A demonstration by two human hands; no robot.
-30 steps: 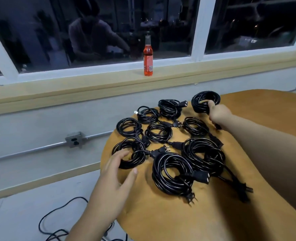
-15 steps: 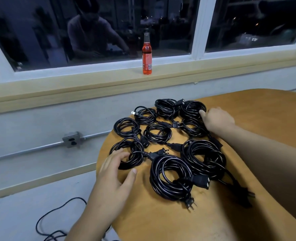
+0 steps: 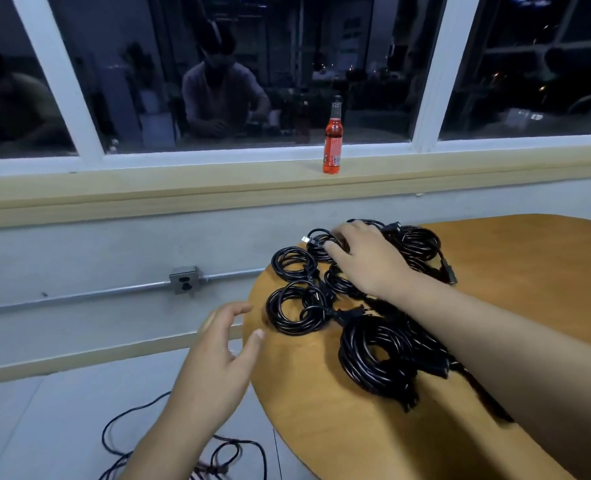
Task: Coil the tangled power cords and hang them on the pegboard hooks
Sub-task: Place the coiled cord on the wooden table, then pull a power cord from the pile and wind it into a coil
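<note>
Coils of black power cord (image 3: 373, 355) crowd the left end of my round wooden bench (image 3: 512, 258). My right hand (image 3: 367, 261) reaches across them, fingers laid on a small far coil (image 3: 316, 242); I cannot tell whether they grip it. My left hand (image 3: 218, 358) hovers open, fingers spread, at the bench's left edge.

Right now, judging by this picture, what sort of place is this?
Probably an indoor workroom or office, after dark. A wooden table carries coiled black power cords, a metal outlet box sits on exposed conduit, and a wide window shows dark glass with reflections.
</note>
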